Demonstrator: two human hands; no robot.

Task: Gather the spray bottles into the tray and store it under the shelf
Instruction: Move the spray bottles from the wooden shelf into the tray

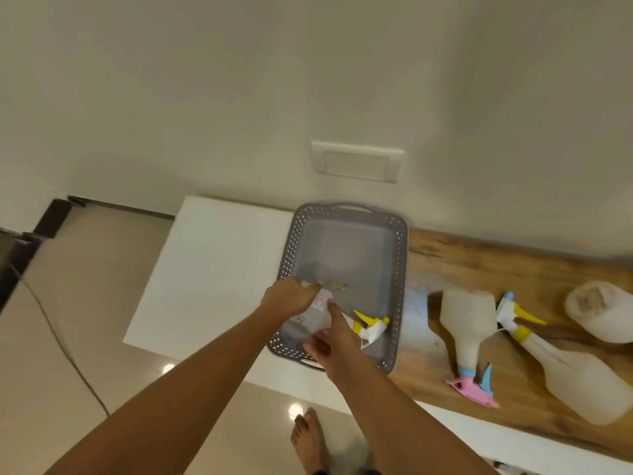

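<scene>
A grey perforated tray [346, 214] sits on the white end of the shelf top. Inside its near half lies a translucent spray bottle with a yellow and white nozzle [370, 329]. My left hand [291, 296] grips the bottle's base end. My right hand [330, 341] rests on its body near the neck. On the wooden top to the right lie a bottle with a pink and blue nozzle [467, 323], a bottle with a yellow and blue nozzle [575, 375], and the base of another white bottle [603, 310].
The wall with a white switch plate [358, 162] stands just behind the tray. The wooden shelf top [479, 262] runs to the right. A dark cable [58, 337] trails over the tiled floor at left. A bare foot [308, 440] stands below the shelf's front edge.
</scene>
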